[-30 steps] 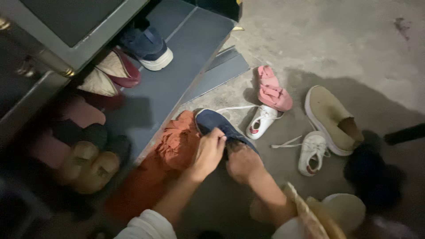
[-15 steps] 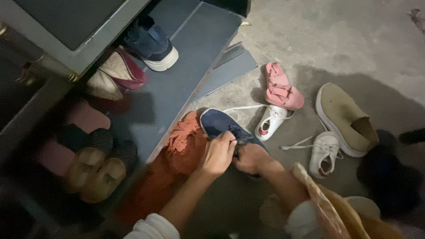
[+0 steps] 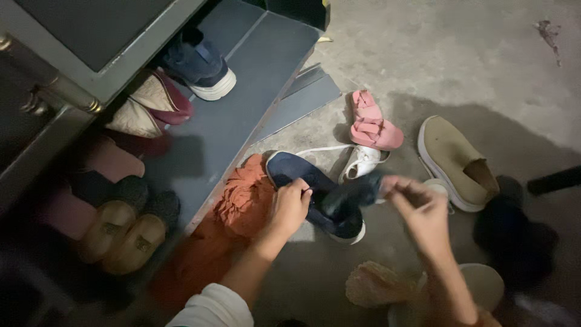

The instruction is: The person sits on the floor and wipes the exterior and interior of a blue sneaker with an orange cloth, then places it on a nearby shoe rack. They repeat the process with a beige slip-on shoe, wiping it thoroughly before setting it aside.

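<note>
A navy blue sneaker (image 3: 296,172) with a white sole lies on the concrete floor beside a crumpled orange cloth (image 3: 242,200). My left hand (image 3: 289,207) grips the sneaker at its opening and holds it down. My right hand (image 3: 423,212), blurred by motion, is out to the right of the shoe, its fingers pinched on a dark soft piece like a sock (image 3: 354,192) that stretches from the shoe's opening towards that hand.
A pink sandal (image 3: 372,127), a small white shoe (image 3: 361,163) and a beige slip-on (image 3: 454,160) lie to the right. A grey shoe shelf (image 3: 242,91) on the left holds a blue sneaker (image 3: 200,66), flat shoes (image 3: 151,103) and tan shoes (image 3: 121,233). A woven piece (image 3: 375,284) lies near me.
My right hand has left the sneaker's opening and swung right, drawing the dark soft piece out of the shoe. My left hand has stayed on the sneaker.
</note>
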